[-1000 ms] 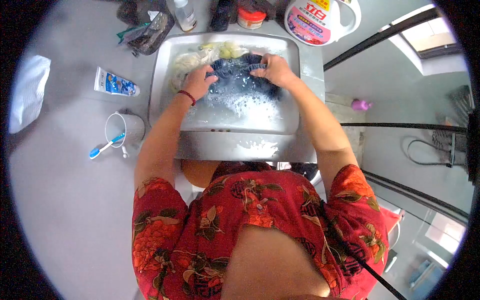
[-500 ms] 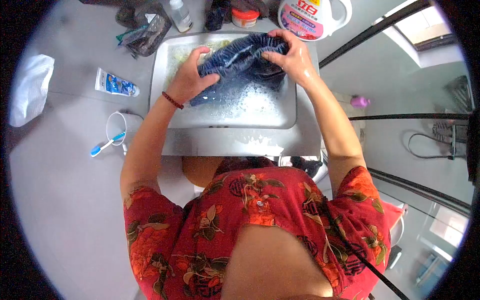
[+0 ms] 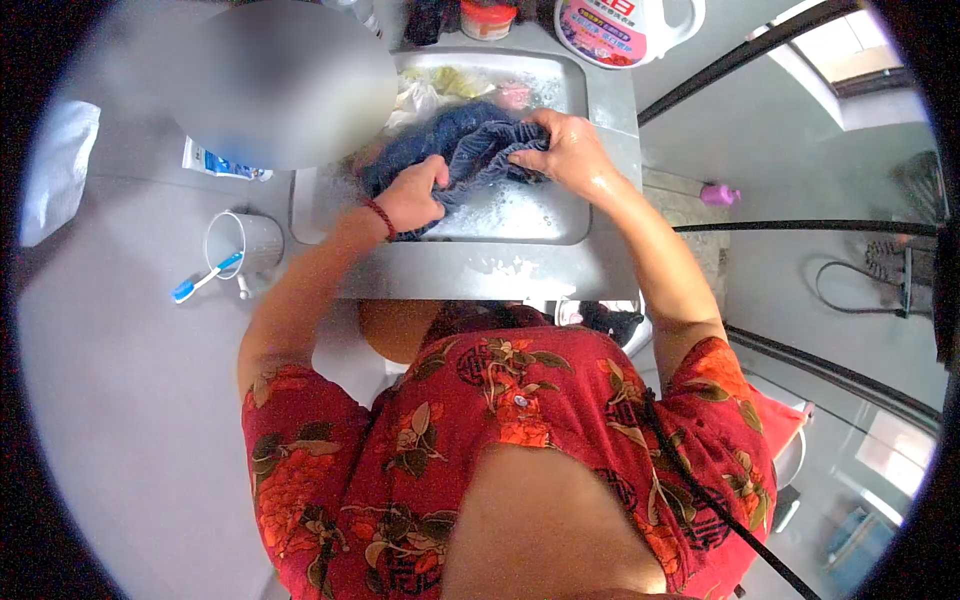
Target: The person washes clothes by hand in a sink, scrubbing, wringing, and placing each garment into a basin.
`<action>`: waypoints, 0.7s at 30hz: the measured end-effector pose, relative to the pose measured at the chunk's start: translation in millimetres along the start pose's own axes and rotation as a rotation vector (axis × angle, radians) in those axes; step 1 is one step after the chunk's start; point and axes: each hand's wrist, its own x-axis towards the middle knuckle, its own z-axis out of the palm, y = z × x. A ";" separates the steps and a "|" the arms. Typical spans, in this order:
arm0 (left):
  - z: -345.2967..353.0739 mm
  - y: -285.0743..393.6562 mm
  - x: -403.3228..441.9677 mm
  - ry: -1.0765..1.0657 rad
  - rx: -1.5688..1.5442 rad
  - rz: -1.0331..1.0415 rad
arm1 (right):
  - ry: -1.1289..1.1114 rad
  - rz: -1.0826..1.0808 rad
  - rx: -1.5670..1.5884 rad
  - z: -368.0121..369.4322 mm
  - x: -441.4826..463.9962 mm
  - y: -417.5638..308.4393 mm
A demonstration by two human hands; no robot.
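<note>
A wet dark blue cloth (image 3: 465, 145) with a gathered edge lies bunched across the sink basin (image 3: 575, 215). My left hand (image 3: 412, 200), a dark red beaded bracelet at its wrist, grips the near left part of the cloth. The right side of it is pinched between the thumb and fingers of my right hand (image 3: 560, 150). Behind the cloth, white and yellow-green fabric (image 3: 440, 85) and a pink piece (image 3: 512, 96) rest in soapy water. A blurred patch at the upper left hides part of the counter and the basin's left corner.
A detergent jug (image 3: 610, 35) and a red-lidded tub (image 3: 487, 18) stand behind the basin. To the left are a toothpaste tube (image 3: 222, 163), a white cup (image 3: 262, 245), a blue toothbrush (image 3: 205, 280) and a white packet (image 3: 60, 175). Glass panels with dark bars are at the right.
Both hands lifted the blue cloth out of the suds, then lowered it nearer the basin's front. My left hand has closed on it. The pink piece has come into sight, and a blurred patch has appeared.
</note>
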 end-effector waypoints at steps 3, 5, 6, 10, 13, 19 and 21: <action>10.7 14.1 0.2 0.087 0.009 -0.128 | 0.074 -0.063 -0.008 2.2 2.0 -4.8; 6.2 40.2 -5.3 0.144 0.002 -0.250 | 0.096 -0.072 0.013 1.9 3.5 -5.5; 3.1 48.4 -5.0 0.146 0.004 -0.250 | 0.114 -0.079 0.035 1.9 3.8 -6.1; -0.9 53.4 1.1 0.160 -0.072 -0.331 | 0.172 -0.142 0.075 1.4 0.5 -12.9; -4.8 45.0 12.0 0.273 -0.150 -0.327 | 0.178 -0.114 0.068 0.5 2.4 -17.1; -62.0 79.7 49.1 0.567 -1.174 -0.148 | 0.407 -0.090 0.543 -13.2 0.7 -53.1; -70.9 88.4 56.5 0.544 -1.482 0.034 | 0.376 -0.242 0.383 -16.0 -4.2 -63.9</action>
